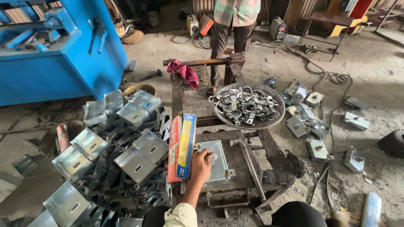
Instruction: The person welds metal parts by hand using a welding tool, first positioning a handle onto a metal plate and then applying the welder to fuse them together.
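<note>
— Galvanised steel box (216, 162) lies flat on the dark metal work frame (269, 147), directly under the left hand (201, 162). Hand state?

— Left hand rests palm-down on the box's near-left part, fingers curled loosely over its face, pressing rather than gripping. Cannot tell whether anything small sits under the fingers. Right hand not in view.

— Just left of the hand?

— Two long cartons on edge, touching each other: a red carton (174, 149) and a blue-and-yellow carton (186, 145), thin rods showing at their near ends. The hand sits right against the blue one.

— Further left?

— Heap of similar galvanised boxes (126, 138), slotted faces up, tumbled over bent strip metal.

— Right of the hand?

— Hammer (248, 166) lying on the frame, head away from the hand, handle running back toward the person. Just beside the box, not touching the hand.

— Beyond the hand?

— Shallow round metal pan (269, 122) full of shiny clamps (244, 105), set on the frame's far end. Past it, a red rag (185, 71) over a bar, and another person's legs (229, 42) standing.

— Far right?

— More small boxes (317, 149) scattered on the floor, with cables (332, 77) trailing between them.
</note>
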